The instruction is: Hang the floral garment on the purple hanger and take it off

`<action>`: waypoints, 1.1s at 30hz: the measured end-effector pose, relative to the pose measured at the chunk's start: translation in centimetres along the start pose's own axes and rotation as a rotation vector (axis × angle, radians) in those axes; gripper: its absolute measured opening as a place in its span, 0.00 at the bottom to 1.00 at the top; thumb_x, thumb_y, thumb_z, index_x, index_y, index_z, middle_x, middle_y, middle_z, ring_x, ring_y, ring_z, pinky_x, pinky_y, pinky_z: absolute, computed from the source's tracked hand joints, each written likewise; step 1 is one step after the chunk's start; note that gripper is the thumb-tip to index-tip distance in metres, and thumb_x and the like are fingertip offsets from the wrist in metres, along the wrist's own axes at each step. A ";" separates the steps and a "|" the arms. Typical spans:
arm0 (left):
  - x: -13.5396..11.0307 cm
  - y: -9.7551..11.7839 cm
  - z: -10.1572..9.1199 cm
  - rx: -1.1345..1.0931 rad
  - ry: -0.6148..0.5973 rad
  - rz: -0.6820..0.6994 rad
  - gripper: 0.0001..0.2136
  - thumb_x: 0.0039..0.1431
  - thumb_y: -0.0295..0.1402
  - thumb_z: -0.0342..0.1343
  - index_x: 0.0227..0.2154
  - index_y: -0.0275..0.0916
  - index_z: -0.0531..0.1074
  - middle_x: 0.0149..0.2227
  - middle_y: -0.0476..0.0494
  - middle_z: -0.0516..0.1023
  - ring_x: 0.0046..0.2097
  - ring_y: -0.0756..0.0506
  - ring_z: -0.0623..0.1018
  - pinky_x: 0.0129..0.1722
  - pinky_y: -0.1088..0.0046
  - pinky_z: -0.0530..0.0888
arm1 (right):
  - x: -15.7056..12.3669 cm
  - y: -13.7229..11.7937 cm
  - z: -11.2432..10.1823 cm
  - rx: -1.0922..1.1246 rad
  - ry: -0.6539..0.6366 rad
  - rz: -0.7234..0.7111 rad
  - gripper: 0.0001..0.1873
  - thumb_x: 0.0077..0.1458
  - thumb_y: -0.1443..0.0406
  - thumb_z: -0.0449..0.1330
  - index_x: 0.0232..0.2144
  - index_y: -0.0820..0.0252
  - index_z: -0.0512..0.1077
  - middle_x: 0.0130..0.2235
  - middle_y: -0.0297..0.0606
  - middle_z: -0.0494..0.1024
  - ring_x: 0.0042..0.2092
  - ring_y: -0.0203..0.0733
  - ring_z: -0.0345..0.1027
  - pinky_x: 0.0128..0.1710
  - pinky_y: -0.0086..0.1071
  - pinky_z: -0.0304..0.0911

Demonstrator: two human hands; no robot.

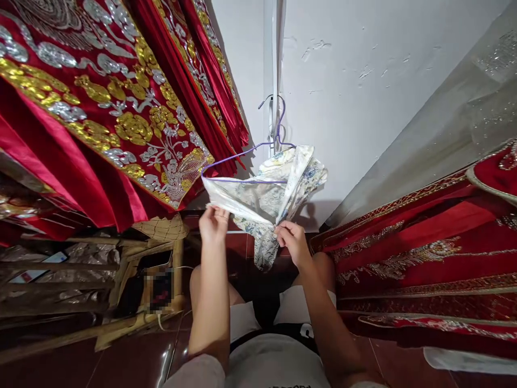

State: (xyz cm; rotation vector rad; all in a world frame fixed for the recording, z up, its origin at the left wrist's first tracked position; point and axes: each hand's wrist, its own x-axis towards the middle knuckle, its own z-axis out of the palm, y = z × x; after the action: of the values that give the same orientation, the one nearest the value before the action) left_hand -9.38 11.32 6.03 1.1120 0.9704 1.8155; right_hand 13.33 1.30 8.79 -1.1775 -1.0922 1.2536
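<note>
A pale silky garment (266, 194) with a blue and gold floral print hangs folded on a purple wire hanger (242, 153), whose hook rests over a white pipe on the wall. My left hand (213, 222) pinches the garment's lower left edge. My right hand (291, 241) is closed on the bunched cloth at its lower right. Both hands are held out in front of my knees.
Red garments (100, 118) with gold and silver embroidery hang at the left. More red embroidered cloth (424, 258) lies at the right under a clear plastic cover (476, 108). A bamboo chair (133, 280) stands at the lower left on the dark red tiled floor.
</note>
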 end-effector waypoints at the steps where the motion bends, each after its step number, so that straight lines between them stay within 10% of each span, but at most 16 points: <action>1: -1.4 -1.0 0.5 -0.042 0.052 -0.078 0.15 0.72 0.36 0.49 0.26 0.41 0.59 0.23 0.54 0.64 0.29 0.52 0.72 0.45 0.68 0.75 | -0.5 0.4 -0.3 0.012 0.031 0.016 0.10 0.49 0.58 0.58 0.21 0.56 0.68 0.15 0.27 0.62 0.19 0.33 0.53 0.21 0.30 0.50; 7: -6.1 -1.7 2.7 -0.291 0.217 -0.373 0.12 0.57 0.35 0.66 0.27 0.39 0.68 0.29 0.50 0.72 0.34 0.51 0.75 0.43 0.74 0.74 | -1.9 3.0 -3.7 -0.073 0.005 0.084 0.12 0.49 0.59 0.60 0.19 0.57 0.68 0.16 0.29 0.63 0.20 0.33 0.52 0.23 0.31 0.52; 12: -8.2 3.4 5.8 -0.245 -0.226 -0.283 0.15 0.60 0.47 0.64 0.32 0.40 0.72 0.36 0.44 0.75 0.38 0.45 0.77 0.43 0.66 0.76 | -0.6 3.1 -3.5 -0.229 0.038 -0.003 0.23 0.58 0.45 0.60 0.27 0.57 0.74 0.30 0.39 0.77 0.37 0.45 0.70 0.41 0.38 0.68; 17: -9.6 6.8 8.3 0.292 -0.622 0.064 0.10 0.68 0.42 0.58 0.42 0.42 0.78 0.52 0.37 0.76 0.63 0.36 0.72 0.66 0.53 0.64 | 1.0 0.3 -1.1 0.163 -0.282 0.082 0.45 0.57 0.29 0.45 0.52 0.56 0.75 0.50 0.46 0.80 0.55 0.53 0.72 0.55 0.46 0.69; 21: -7.4 6.8 6.1 0.418 -0.697 0.017 0.23 0.71 0.48 0.49 0.64 0.44 0.63 0.63 0.36 0.68 0.67 0.38 0.67 0.67 0.55 0.64 | 1.2 -3.9 -1.3 -0.053 -0.491 0.000 0.30 0.49 0.51 0.71 0.52 0.56 0.76 0.51 0.42 0.81 0.53 0.52 0.74 0.55 0.44 0.68; 23: -6.5 6.6 4.3 0.464 -0.892 -0.122 0.23 0.71 0.50 0.47 0.59 0.41 0.68 0.55 0.38 0.76 0.57 0.38 0.75 0.60 0.59 0.71 | 2.0 -5.9 -2.0 -0.265 -0.530 -0.150 0.18 0.48 0.63 0.69 0.44 0.58 0.80 0.43 0.40 0.84 0.46 0.51 0.77 0.50 0.41 0.70; 26: -5.9 6.9 2.2 0.648 -1.041 -0.266 0.23 0.69 0.53 0.49 0.38 0.35 0.76 0.37 0.43 0.79 0.40 0.41 0.77 0.45 0.64 0.76 | 4.9 -7.8 -3.3 -0.502 -0.315 -0.389 0.14 0.50 0.68 0.62 0.39 0.60 0.82 0.38 0.39 0.84 0.42 0.50 0.78 0.47 0.40 0.71; 29: -5.3 8.5 1.1 0.684 -0.960 -0.267 0.22 0.69 0.51 0.49 0.43 0.35 0.76 0.40 0.43 0.81 0.41 0.42 0.77 0.45 0.66 0.75 | 9.6 -7.5 -4.1 -0.596 -0.019 -0.477 0.29 0.52 0.66 0.62 0.58 0.57 0.76 0.48 0.41 0.83 0.49 0.52 0.77 0.54 0.42 0.70; 33: -3.1 11.2 0.0 0.926 -0.951 -0.165 0.21 0.70 0.49 0.46 0.38 0.37 0.76 0.37 0.42 0.81 0.39 0.41 0.78 0.42 0.67 0.74 | 14.7 -4.7 -4.8 -0.640 -0.077 -0.459 0.28 0.58 0.61 0.59 0.61 0.57 0.75 0.58 0.44 0.79 0.59 0.55 0.73 0.60 0.47 0.66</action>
State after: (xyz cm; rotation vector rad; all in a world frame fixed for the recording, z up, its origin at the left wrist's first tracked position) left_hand -10.93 4.05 14.97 2.0716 1.2170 0.4519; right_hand 19.04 15.97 12.43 -1.2371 -1.7816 0.6050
